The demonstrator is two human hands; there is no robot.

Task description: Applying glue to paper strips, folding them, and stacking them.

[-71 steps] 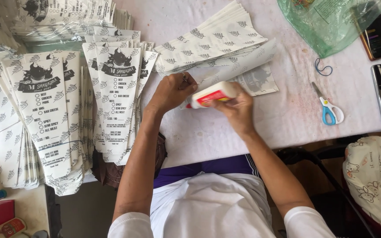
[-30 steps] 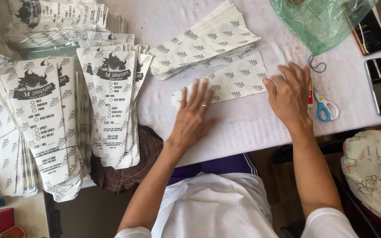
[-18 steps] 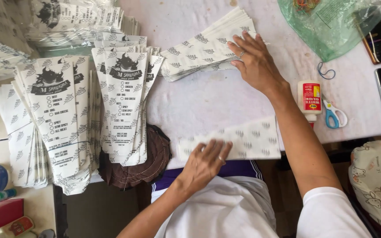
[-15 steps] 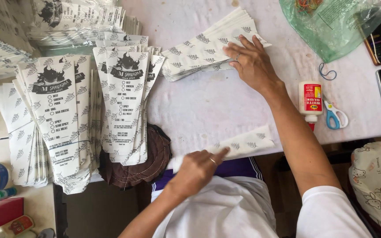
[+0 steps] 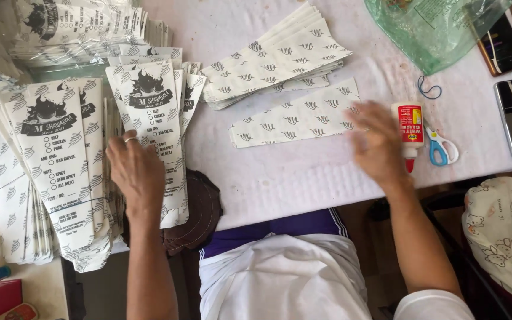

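Leftmost, toward the tabletop's left edge: fanned stacks of finished printed paper sleeves (image 5: 60,172). Left hand (image 5: 134,172) rests flat on the middle stack (image 5: 155,130), fingers spread, pinching nothing. Centre: one flat patterned sheet (image 5: 297,118) lies alone below the pile of blank sheets (image 5: 274,59) near the far edge. Right hand (image 5: 380,148), blurred, open, sits on the sheet's right end, just beside the glue bottle (image 5: 409,127); scissors (image 5: 441,148) beyond. Step judged: finished sleeve stacked, fresh sheet laid out. Next move calls for taking up the glue.
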